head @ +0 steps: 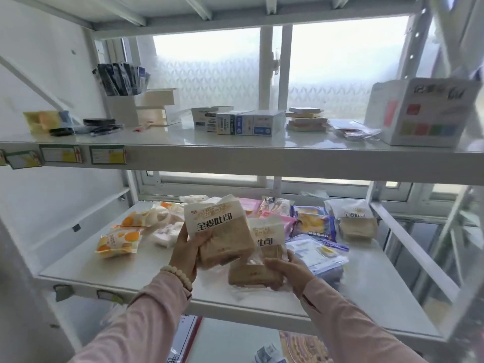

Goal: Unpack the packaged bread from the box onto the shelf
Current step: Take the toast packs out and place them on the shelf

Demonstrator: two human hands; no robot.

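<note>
head view: hands (186,248) hold bread (222,235) above shelf edge (157,292).

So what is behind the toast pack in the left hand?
Behind the toast pack in the left hand: pink packs and a second toast pack, partly covered, in the right hand.
</note>
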